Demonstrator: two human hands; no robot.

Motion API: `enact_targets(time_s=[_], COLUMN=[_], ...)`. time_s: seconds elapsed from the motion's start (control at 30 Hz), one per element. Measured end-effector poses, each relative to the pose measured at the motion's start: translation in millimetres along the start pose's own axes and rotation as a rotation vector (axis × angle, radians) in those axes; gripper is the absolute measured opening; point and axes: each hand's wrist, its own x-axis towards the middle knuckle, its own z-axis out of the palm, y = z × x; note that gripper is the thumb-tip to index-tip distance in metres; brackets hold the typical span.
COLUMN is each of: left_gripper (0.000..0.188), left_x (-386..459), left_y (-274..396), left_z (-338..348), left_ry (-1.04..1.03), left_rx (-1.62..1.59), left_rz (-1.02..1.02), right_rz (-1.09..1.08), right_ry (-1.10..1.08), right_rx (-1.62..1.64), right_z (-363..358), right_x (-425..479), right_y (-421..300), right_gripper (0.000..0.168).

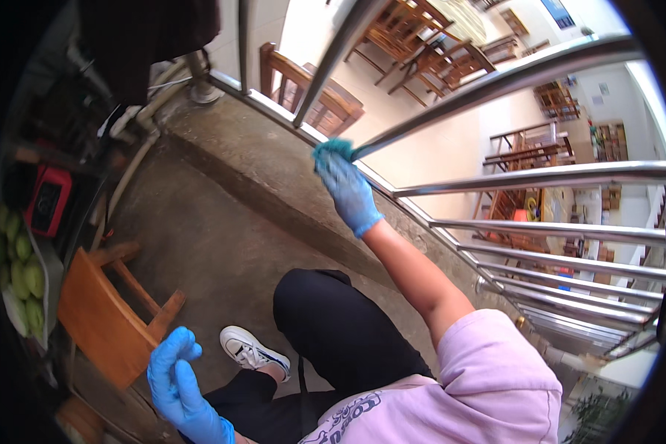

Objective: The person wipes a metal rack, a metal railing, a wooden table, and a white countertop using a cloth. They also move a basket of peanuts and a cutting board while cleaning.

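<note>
My right hand, in a blue disposable glove, is reached out and presses a green scouring pad or cloth against the foot of a metal railing bar. The pad lies where the bar meets the shiny bottom rail, above a concrete ledge. My left hand, gloved in blue too, is raised at the lower left with its fingers curled and nothing seen in them. It is near a wooden stool.
Green vegetables in a container and a red device stand at the left. Pipes run beside the ledge. Behind the railing is a wooden chair, with tables and more chairs further off. A potted plant is at the lower right.
</note>
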Motion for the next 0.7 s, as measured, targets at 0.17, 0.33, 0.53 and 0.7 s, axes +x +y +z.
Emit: enact_targets(time_s=[0.17,0.33,0.53,0.7], left_gripper=[0.028,0.026,0.022,0.023], left_x=[29.4,49.2,79.5,84.5], left_y=[-3.4,-3.1,-33.2,-58.4], left_z=[39.1,91.1,142.1,188.3], left_ry=[-0.007,-0.289,-0.439,-0.649], left_rx=[-0.073,-0.185,-0.211,-0.203], left_rz=[-0.03,-0.029,-0.063,-0.114], right_rz=[0.339,0.521,0.34,0.574], right_ry=[0.163,0.046,-0.02,0.246], right_rx=[-0.124,0.043,-0.165,-0.014], right_z=[-27.0,-22.6,-48.8,-60.7], right_x=[-61.5,-25.1,-162.5,-154.0], right_y=[25.1,40.9,24.8,48.9], right_gripper=[0.047,0.052,0.054,0.05])
